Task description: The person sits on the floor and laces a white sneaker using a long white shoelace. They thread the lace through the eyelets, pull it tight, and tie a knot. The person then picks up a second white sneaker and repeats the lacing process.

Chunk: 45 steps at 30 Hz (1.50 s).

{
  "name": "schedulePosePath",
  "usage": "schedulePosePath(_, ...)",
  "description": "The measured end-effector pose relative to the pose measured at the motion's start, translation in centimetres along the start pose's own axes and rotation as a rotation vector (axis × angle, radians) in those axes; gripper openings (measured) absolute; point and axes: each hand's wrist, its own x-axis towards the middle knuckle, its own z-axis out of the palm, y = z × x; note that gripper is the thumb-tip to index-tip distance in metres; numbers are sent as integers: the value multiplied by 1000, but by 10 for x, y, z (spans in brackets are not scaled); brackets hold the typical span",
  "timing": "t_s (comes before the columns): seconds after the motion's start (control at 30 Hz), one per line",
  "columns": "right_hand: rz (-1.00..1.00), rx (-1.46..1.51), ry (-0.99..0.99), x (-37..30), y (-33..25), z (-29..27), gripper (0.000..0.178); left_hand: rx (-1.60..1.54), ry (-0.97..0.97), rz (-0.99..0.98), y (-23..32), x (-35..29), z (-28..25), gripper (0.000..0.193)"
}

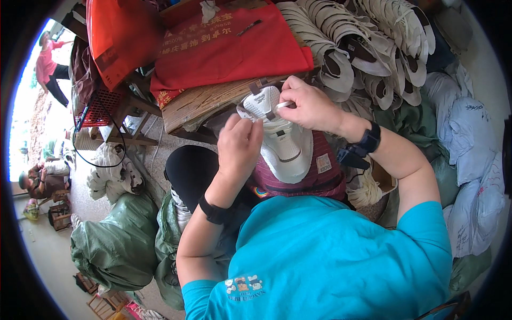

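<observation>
Mid-frame, my right hand (pixel 301 104) pinches a white lace (pixel 285 105), left hand (pixel 239 143) bunched closed, hold unclear, the shoe upper (pixel 288 159) seemingly only part-laced.

Shoe (pixel 290 157) between table (pixel 186 111) and person (pixel 341 250)

I'm watching a white shoe (pixel 293 144) lying over a maroon striped cloth (pixel 323 146), its rounded toe (pixel 293 170) pointing toward the cloth's near edge. Its dotted tongue (pixel 262 101) is reaching toward the worktop's (pixel 186 114) near edge, a brown tab (pixel 258 85) topping it. A short white lace (pixel 285 104) is showing just right of the tongue.
</observation>
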Motion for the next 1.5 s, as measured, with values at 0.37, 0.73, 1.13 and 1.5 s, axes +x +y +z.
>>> schedulePosePath(0.37,-26,243,-140,6,11,-16,20,-1475,6,-678,-18,21,-50,34)
schedulePosePath(0.73,-129,312,83,-4,-13,-17,16,472,-33,200,-24,-18,-32,26)
schedulePosePath(1.13,147,375,-96,-27,41,-35,13,-1673,-311,-898,-45,-16,-50,30)
schedulePosePath(1.5,140,205,120,-26,19,-35,16,-1891,185,-677,-81,-35,-99,25)
